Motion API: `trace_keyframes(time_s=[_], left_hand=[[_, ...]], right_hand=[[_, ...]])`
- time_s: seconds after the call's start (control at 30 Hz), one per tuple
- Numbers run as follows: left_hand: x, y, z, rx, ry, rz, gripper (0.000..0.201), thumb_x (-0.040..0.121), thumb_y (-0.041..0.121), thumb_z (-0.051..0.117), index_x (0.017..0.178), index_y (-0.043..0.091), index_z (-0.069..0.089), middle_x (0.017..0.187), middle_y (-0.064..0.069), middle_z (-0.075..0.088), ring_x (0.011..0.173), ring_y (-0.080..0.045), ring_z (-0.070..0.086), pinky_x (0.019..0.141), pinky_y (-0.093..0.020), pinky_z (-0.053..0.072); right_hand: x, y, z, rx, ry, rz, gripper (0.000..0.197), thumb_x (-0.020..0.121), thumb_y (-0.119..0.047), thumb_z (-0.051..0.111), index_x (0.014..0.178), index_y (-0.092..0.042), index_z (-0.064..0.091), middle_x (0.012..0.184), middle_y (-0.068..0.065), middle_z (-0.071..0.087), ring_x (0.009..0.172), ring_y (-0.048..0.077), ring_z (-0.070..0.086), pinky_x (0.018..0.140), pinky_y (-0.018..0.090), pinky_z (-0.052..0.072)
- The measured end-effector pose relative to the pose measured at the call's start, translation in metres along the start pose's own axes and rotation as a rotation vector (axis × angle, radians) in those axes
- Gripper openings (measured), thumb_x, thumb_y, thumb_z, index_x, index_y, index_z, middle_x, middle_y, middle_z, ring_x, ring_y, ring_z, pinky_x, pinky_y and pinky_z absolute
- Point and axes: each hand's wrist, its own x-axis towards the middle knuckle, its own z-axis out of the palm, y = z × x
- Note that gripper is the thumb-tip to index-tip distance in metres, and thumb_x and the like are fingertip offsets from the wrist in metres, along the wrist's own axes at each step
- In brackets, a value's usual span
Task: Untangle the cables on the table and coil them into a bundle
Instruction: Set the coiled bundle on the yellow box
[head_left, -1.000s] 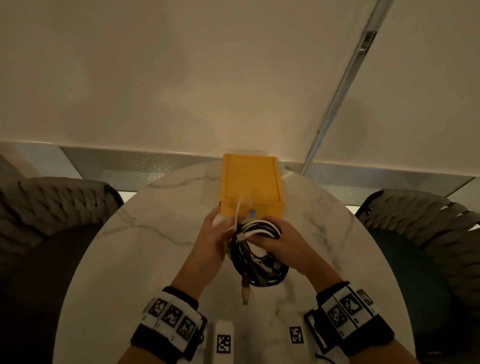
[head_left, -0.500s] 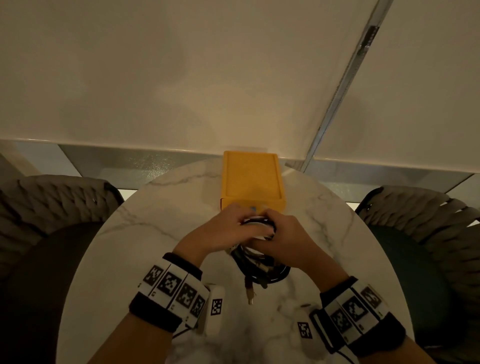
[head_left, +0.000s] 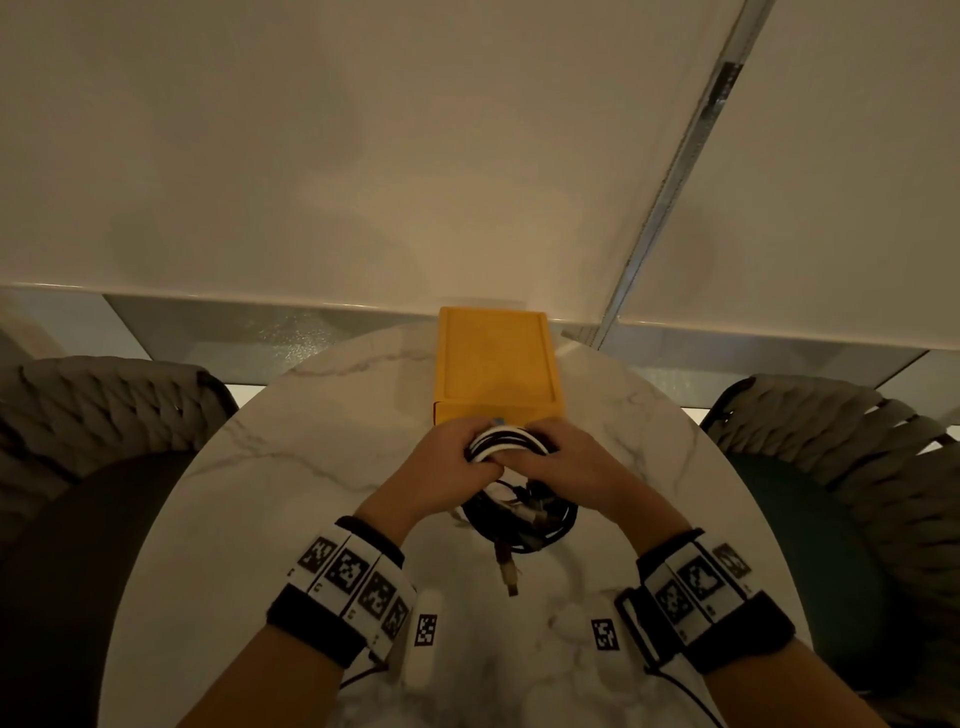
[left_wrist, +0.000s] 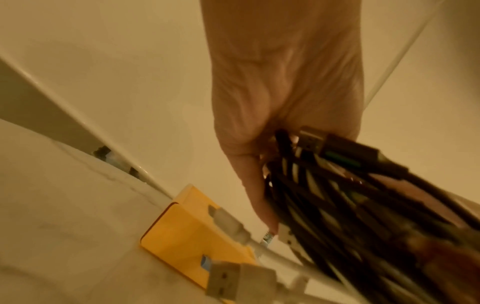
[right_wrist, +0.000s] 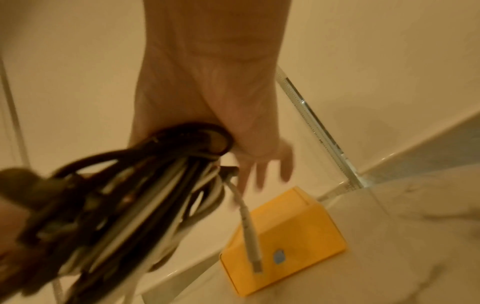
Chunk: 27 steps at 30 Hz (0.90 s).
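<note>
Both hands meet over the middle of the table (head_left: 218, 499), holding the cable bundle (head_left: 511, 441) between them, just in front of the yellow box (head_left: 496, 364) that sits at the table's far edge.

Left hand (head_left: 441, 467): fingers curled round the upper arc of the coil. In the left wrist view the left hand (left_wrist: 283, 92) has dark and white strands running through its grip, with the fingers (left_wrist: 255, 185) pressed along them.

Right hand (head_left: 566, 460): closes on the same arc from the other side. In the right wrist view the right hand (right_wrist: 207, 92) has the loop hooked against the palm while several fingers (right_wrist: 262, 170) stick out loosely spread. We cannot tell how the thumb lies.

The lower part of the coil (head_left: 519, 514) hangs toward the tabletop. A dark plug (head_left: 506, 571) dangles below it, toward the near edge. A white plug (right_wrist: 253, 244) swings free in front of the box.

Our judgement: coiling is nearly done, with the loose tails not yet tucked.

Risks from here:
- The right hand's hold looks partial. If either hand shifts, loops may spring open and slide apart.
- Free plugs could snag on the box corner or catch inside the coil, making a fresh tangle.
- Stiff and soft cables of mixed kinds may unwind unevenly once set down.
</note>
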Motion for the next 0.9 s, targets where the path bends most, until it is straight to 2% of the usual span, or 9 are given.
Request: trace_keyframes(time_s=[0.07, 0.17, 0.3, 0.37, 0.47, 0.6, 0.67, 0.77, 0.9], left_hand=[[0.006, -0.002, 0.001, 0.01, 0.062, -0.03, 0.008, 0.083, 0.006, 0.057, 0.086, 0.011, 0.063, 0.079, -0.015, 0.064, 0.071, -0.025, 0.06, 0.065, -0.037, 0.046], [0.016, -0.004, 0.002, -0.063, 0.104, -0.076, 0.017, 0.081, 0.004, 0.055, 0.077, 0.02, 0.061, 0.076, -0.018, 0.063, 0.073, -0.032, 0.061, 0.067, -0.042, 0.048], [0.039, -0.011, 0.001, -0.102, 0.14, -0.158, 0.001, 0.079, 0.012, 0.063, 0.079, 0.011, 0.063, 0.078, -0.02, 0.064, 0.071, -0.028, 0.061, 0.069, -0.046, 0.05], [0.05, -0.017, -0.005, -0.376, 0.193, -0.279, 0.018, 0.083, 0.029, 0.064, 0.089, 0.012, 0.064, 0.085, -0.013, 0.066, 0.073, -0.022, 0.063, 0.062, -0.036, 0.052], [0.061, -0.036, -0.009, -1.019, 0.339, -0.511, 0.041, 0.093, 0.048, 0.041, 0.087, 0.011, 0.058, 0.079, -0.005, 0.062, 0.067, -0.019, 0.059, 0.059, -0.03, 0.049], [0.069, -0.052, 0.016, -0.75, 0.151, -0.698, 0.019, 0.091, 0.022, 0.047, 0.078, 0.016, 0.06, 0.097, -0.003, 0.057, 0.085, -0.02, 0.053, 0.075, -0.031, 0.043], [0.079, -0.052, 0.032, -0.633, -0.018, -0.736, 0.015, 0.091, 0.02, 0.048, 0.088, 0.016, 0.063, 0.108, -0.003, 0.052, 0.099, -0.02, 0.049, 0.079, -0.029, 0.041], [0.096, -0.052, 0.045, -0.606, -0.033, -0.793, 0.011, 0.089, 0.022, 0.051, 0.095, 0.016, 0.059, 0.116, -0.004, 0.049, 0.119, -0.026, 0.045, 0.085, -0.034, 0.041], [0.106, -0.053, 0.051, -0.561, -0.017, -0.76, 0.013, 0.092, 0.024, 0.045, 0.092, 0.018, 0.056, 0.114, -0.002, 0.056, 0.094, -0.019, 0.053, 0.079, -0.033, 0.038]], right_hand=[[0.0, 0.003, 0.001, 0.223, -0.079, -0.001, 0.014, 0.079, -0.033, 0.07, 0.091, -0.03, 0.064, 0.086, -0.007, 0.068, 0.079, 0.001, 0.065, 0.075, 0.026, 0.052], [0.007, 0.018, -0.001, 0.361, -0.097, 0.01, 0.043, 0.073, -0.021, 0.076, 0.112, -0.02, 0.058, 0.093, 0.005, 0.067, 0.083, 0.019, 0.065, 0.081, 0.035, 0.053], [0.029, 0.021, -0.006, 0.405, -0.055, 0.022, 0.032, 0.082, -0.009, 0.065, 0.112, -0.017, 0.056, 0.091, 0.001, 0.065, 0.079, 0.013, 0.065, 0.07, 0.025, 0.052], [0.045, 0.02, -0.013, 0.425, 0.006, 0.027, 0.027, 0.087, -0.004, 0.055, 0.112, -0.012, 0.056, 0.095, 0.005, 0.063, 0.077, 0.013, 0.063, 0.064, 0.024, 0.051], [0.073, 0.022, -0.028, 0.739, 0.122, 0.131, 0.026, 0.092, -0.003, 0.043, 0.115, -0.006, 0.054, 0.094, 0.012, 0.063, 0.077, 0.022, 0.065, 0.055, 0.031, 0.056], [0.108, 0.035, -0.036, 0.981, 0.214, 0.311, 0.024, 0.094, -0.013, 0.042, 0.111, -0.007, 0.057, 0.089, 0.01, 0.07, 0.082, 0.024, 0.065, 0.067, 0.037, 0.057], [0.12, 0.04, -0.033, 1.013, 0.223, 0.373, 0.02, 0.094, -0.014, 0.044, 0.107, -0.01, 0.059, 0.077, 0.007, 0.074, 0.073, 0.021, 0.068, 0.056, 0.031, 0.058], [0.127, 0.044, -0.026, 1.037, 0.207, 0.43, 0.02, 0.095, -0.014, 0.042, 0.098, -0.011, 0.061, 0.067, 0.007, 0.073, 0.057, 0.019, 0.069, 0.042, 0.026, 0.052], [0.136, 0.048, -0.027, 1.063, 0.229, 0.477, 0.024, 0.096, -0.013, 0.039, 0.105, -0.007, 0.061, 0.075, 0.011, 0.072, 0.062, 0.023, 0.069, 0.042, 0.026, 0.052]])
